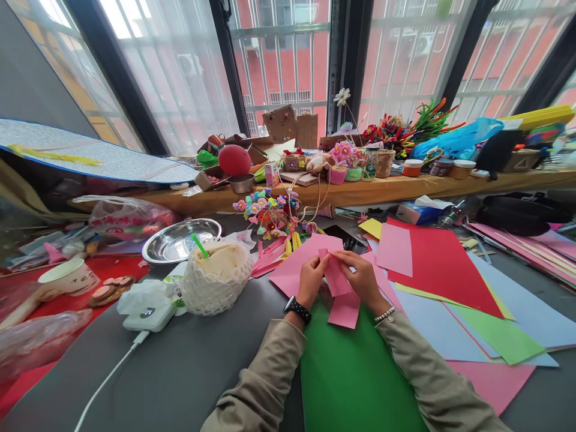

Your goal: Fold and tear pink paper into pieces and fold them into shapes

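Note:
A folded strip of pink paper (pixel 344 310) is held up between both hands, its lower end hanging over a green sheet (pixel 355 372). My left hand (pixel 311 279), with a black watch at the wrist, pinches the strip near its upper left edge. Fingers of my right hand (pixel 362 277) close on the top right of the same strip; a beaded bracelet circles that wrist. Behind the hands lies a larger pink sheet (pixel 292 264). The fold's inner side is hidden by the fingers.
Red paper (pixel 441 264) and several coloured sheets spread at the right. On the left stand a coconut in white netting (pixel 218 282), a metal bowl (pixel 180 240) and a white charger (pixel 148 312) with its cable. Small craft flowers (pixel 265 210) sit behind; a crowded wooden ledge (pixel 373 189) runs beneath the windows.

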`<state>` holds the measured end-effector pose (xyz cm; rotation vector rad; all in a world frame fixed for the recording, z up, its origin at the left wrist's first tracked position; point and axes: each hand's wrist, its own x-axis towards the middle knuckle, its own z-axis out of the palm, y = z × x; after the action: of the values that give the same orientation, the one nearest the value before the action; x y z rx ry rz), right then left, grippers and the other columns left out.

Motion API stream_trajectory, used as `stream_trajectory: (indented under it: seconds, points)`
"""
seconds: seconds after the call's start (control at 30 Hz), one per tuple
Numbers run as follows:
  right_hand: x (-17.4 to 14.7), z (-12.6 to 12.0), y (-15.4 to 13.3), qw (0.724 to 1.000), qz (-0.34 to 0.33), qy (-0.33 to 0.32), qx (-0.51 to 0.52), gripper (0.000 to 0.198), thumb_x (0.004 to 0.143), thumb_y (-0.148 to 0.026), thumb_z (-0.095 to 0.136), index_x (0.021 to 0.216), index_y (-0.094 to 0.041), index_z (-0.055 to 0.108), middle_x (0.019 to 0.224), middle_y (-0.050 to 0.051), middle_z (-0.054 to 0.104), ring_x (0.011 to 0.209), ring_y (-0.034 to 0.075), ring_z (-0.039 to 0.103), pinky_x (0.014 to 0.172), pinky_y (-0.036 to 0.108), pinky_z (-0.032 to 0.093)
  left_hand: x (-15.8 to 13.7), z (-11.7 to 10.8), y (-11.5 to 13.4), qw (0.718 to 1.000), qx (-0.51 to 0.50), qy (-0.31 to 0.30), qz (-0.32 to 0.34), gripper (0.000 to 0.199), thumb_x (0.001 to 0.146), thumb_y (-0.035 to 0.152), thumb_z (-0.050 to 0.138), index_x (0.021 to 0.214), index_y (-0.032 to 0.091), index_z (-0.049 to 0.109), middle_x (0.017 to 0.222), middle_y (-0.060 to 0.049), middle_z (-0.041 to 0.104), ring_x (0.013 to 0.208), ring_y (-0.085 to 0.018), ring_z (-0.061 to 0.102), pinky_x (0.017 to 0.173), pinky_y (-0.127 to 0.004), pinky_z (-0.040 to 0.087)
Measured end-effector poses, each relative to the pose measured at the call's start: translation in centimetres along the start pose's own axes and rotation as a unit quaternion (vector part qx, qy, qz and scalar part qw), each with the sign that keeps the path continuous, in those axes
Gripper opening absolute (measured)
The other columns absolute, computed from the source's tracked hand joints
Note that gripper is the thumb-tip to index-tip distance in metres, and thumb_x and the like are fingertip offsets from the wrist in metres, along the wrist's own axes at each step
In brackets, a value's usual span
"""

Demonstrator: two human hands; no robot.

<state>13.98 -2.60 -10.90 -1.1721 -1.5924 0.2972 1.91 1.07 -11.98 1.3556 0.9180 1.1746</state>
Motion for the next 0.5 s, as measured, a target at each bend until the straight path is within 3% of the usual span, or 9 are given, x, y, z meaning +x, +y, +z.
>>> stream_trajectory:
  seconds: [0.23, 0.5]
  points:
    - [0.09, -0.02, -0.25, 0.999, 0.047, 0.014, 0.022, 0.023, 0.076, -0.027, 0.045, 0.091, -0.018, 0.061, 0.091, 0.006, 0.063, 0.075, 0.016, 0.058, 0.061, 0.027, 0.048, -0.23, 0.0, 0.39, 1.0, -0.002, -0.011, 0.007, 0.03, 0.066, 0.038, 0.055, 0.077, 0.011, 0.062, 0.068, -0.003, 0.057, 0.061, -0.013, 0.047, 0.051, -0.02, 0.036]
    - [0.14, -0.22, 0.43, 0.997, 0.064, 0.047, 0.009, 0.027, 0.076, -0.036, 0.045, 0.088, -0.016, 0.06, 0.083, 0.007, 0.063, 0.072, 0.017, 0.058, 0.06, 0.029, 0.048, -0.39, 0.16, 0.79, 1.0, 0.008, -0.012, 0.003, 0.028, 0.063, 0.037, 0.058, 0.071, 0.01, 0.063, 0.063, -0.003, 0.058, 0.058, -0.013, 0.047, 0.05, -0.021, 0.034]
